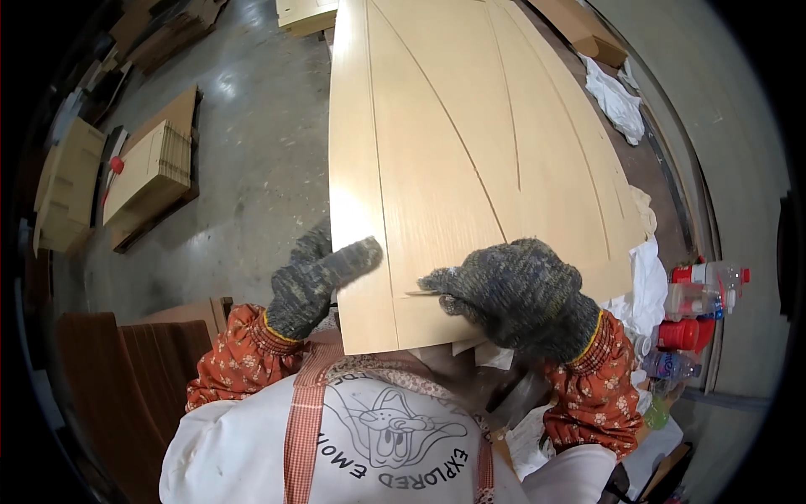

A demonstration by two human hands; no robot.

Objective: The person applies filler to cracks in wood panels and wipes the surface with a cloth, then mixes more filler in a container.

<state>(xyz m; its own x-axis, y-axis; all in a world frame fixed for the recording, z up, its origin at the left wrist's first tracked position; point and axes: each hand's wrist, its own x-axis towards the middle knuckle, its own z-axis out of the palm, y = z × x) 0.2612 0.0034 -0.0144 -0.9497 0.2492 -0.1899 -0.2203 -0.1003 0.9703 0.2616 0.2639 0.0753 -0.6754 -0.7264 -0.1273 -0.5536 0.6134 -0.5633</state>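
Observation:
A large pale wood-coloured door panel with straight and slanting grooves lies in front of me, its near edge close to my body. My left hand, in a dark grey knitted glove, grips the panel's left edge. Its thumb rests on top, and the fingers are partly hidden at the side. Over the near part of the panel, my right hand, gloved the same way, is closed in a pinch. From its fingertips sticks a small thin pointed piece, its tip at a short groove; the rest of it is hidden in the glove.
Stacked panels stand on the grey concrete floor to the left. Along the right side lie white cloths, plastic bottles and a cardboard box. A brown padded seat or stack is at lower left.

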